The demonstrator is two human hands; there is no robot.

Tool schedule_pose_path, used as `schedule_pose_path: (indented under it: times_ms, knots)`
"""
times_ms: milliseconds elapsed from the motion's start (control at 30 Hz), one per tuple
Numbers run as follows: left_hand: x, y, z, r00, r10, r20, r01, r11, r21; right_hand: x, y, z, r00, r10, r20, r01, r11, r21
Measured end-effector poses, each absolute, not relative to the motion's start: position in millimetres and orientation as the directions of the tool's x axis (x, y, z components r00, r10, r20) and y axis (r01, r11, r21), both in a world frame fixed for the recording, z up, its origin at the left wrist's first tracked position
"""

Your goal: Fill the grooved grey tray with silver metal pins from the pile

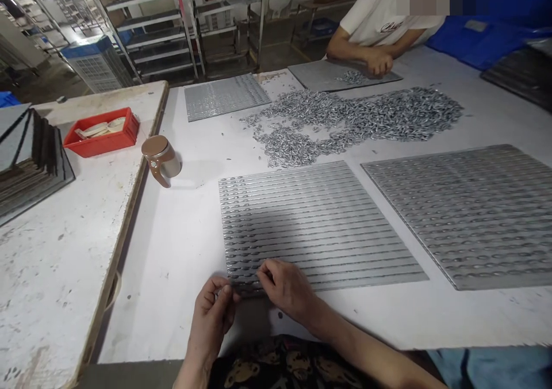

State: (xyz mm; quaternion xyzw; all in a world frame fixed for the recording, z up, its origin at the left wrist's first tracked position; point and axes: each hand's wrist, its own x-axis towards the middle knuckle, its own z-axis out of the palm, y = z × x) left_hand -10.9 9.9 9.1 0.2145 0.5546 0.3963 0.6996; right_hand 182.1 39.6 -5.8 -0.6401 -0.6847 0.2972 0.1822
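A grey ridged board [328, 222] lies in front of me, with rows of small spindle-shaped metal pieces [239, 228] set along its left side. My left hand [213, 314] is closed in a pinch at the board's near left corner; what its fingers hold is hidden. Just to the right, my right hand [287, 291] rests over the near edge, thumb and fingertips pressed together beside the lowest rows. Anything within that pinch is too small to make out. Beyond the board spreads a large loose pile of the same silver pieces [345, 115].
Right of me lies a second board filled with pieces [474, 205]; another board [226, 96] lies at the back left. A brown-lidded mug [166, 156], a red bin [103, 133] and stacked boards [32, 153] are leftward. Opposite, a co-worker's hands [379, 61] work over a board.
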Motion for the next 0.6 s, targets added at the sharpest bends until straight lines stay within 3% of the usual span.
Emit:
schedule_pose_path:
  times_ms: [133, 233, 367, 467, 600]
  knots:
    - [-7.9, 5.8, 4.3, 0.097, 0.784, -0.613, -0.354, 0.603, 0.715, 181.7, 45.1, -1.6, -0.077, 0.973, -0.216, 0.804, -0.068, -0.59]
    - [-4.3, 4.2, 7.1, 0.123, 0.768, -0.628, -0.38, 0.621, 0.685, 185.4, 43.6, 2.0, -0.096, 0.97, -0.222, 0.738, -0.08, -0.67]
    - [4.6, 2.4, 13.8, 0.187, 0.766, -0.616, -0.413, 0.63, 0.658, 193.6, 26.5, 9.3, -0.22, 0.975, -0.001, 0.522, 0.117, -0.845]
    - [14.7, -0.2, 14.6, 0.246, 0.774, -0.584, -0.409, 0.629, 0.661, 197.7, 11.5, 14.7, -0.311, 0.941, 0.134, 0.4, 0.258, -0.879]
    - [27.0, -4.2, 9.6, 0.319, 0.75, -0.579, -0.375, 0.661, 0.65, 198.5, -0.1, 18.0, -0.3, 0.936, 0.182, 0.321, 0.279, -0.905]
